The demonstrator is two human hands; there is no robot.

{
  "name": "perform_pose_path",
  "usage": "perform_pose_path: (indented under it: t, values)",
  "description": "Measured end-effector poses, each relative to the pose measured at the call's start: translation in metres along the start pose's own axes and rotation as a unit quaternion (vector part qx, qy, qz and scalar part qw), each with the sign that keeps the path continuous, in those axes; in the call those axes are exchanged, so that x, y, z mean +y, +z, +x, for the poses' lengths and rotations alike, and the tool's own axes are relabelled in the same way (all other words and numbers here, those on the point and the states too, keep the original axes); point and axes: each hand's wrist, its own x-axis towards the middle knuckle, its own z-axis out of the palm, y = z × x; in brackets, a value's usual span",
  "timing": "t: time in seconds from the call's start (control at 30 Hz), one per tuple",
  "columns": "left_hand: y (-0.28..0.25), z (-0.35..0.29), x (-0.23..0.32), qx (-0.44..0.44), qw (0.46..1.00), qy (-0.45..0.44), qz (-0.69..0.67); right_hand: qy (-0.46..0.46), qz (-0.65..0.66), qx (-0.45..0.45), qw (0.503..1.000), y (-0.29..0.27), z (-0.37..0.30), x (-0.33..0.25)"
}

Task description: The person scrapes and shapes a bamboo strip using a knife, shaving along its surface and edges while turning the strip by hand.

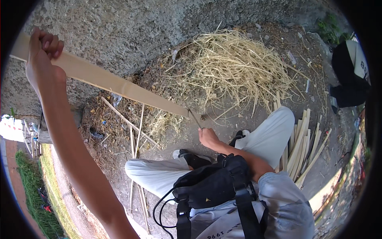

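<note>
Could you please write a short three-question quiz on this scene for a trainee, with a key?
1. Multiple choice: what does the right hand hold? (a) a shoe, (b) a thin tool, (c) a bag strap.
2. True or false: the shavings are heaped on top of the black bag.
3. Fill in the missing word: the slat, toward the picture's upper left, is gripped by the ____ hand.

Key:
1. b
2. False; they are heaped on the ground.
3. left: the left hand grips it.
</note>
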Motion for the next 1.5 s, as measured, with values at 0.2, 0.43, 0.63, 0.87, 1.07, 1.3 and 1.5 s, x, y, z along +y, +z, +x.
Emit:
perform_pose_path:
  t: [0.2, 0.43, 0.63, 0.87, 1.07, 1.3, 1.5]
  values:
    - [-0.029, -0.002, -0.002, -0.010, 1.000, -0.007, 0.006, -0.024, 0.015, 0.031, 0.999, -0.018, 0.012, -0.008]
    - [-0.020, 0.007, 0.004, -0.047, 0.999, -0.007, -0.014, -0.047, 0.049, 0.062, 0.996, 0.006, 0.004, -0.015]
    - [-0.015, -0.008, 0.005, -0.056, 0.998, -0.012, -0.017, 0.031, -0.061, -0.033, 0.997, 0.009, 0.038, 0.070]
    - [-0.004, -0.016, 0.011, 0.044, 0.998, -0.013, 0.040, -0.009, 0.034, 0.045, 0.998, -0.029, 0.002, 0.003]
    - [0.015, -0.026, 0.034, -0.020, 0.981, -0.102, 0.163, 0.081, -0.167, 0.007, 0.983, -0.092, -0.015, 0.020]
    - [0.033, -0.030, 0.013, 0.062, 0.990, -0.010, 0.126, 0.013, 0.054, -0.119, 0.991, -0.183, -0.066, -0.080]
    - [0.060, -0.041, 0.012, 0.132, 0.968, 0.090, 0.193, -0.249, 0.103, 0.003, 0.963, -0.211, -0.114, -0.191]
